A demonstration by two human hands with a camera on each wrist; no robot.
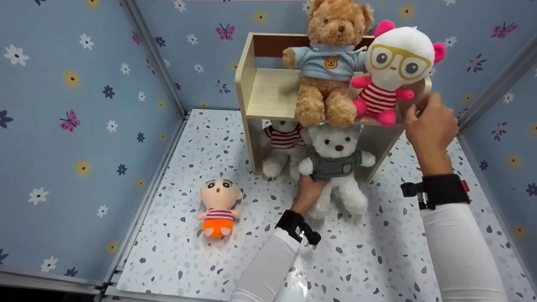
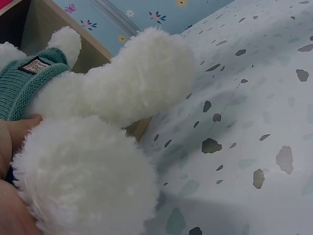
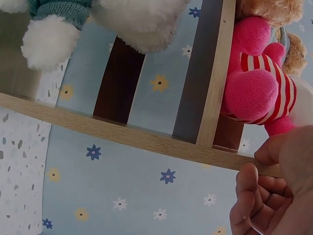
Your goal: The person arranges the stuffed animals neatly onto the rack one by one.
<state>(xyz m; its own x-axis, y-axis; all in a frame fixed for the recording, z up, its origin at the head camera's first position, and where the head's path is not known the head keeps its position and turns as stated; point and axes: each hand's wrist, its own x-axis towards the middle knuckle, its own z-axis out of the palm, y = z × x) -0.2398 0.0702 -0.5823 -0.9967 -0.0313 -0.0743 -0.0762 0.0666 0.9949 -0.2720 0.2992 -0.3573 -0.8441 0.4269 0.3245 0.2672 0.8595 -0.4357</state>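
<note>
My left hand (image 1: 309, 192) grips a white teddy bear (image 1: 335, 167) in a grey-green knitted sweater around its lower body. This bear leans out at the front of the lower compartment of a small wooden shelf (image 1: 270, 92), its legs over the speckled surface. In the left wrist view, thumb and fingers press in beside the plush leg (image 2: 85, 171). On the shelf's right side, my right hand (image 1: 434, 126) pinches the front edge of the side panel (image 3: 146, 141) between thumb and fingers, close to a pink and white panda toy (image 1: 379, 98) on the upper level.
A brown teddy bear (image 1: 329, 63) in a light blue hoodie sits beside the panda. Behind the white bear, a plush in a striped shirt (image 1: 285, 138) sits in the lower compartment. A doll with orange shorts (image 1: 218, 214) lies on the speckled surface (image 1: 168, 256). Patterned panels (image 1: 96, 167) enclose the area.
</note>
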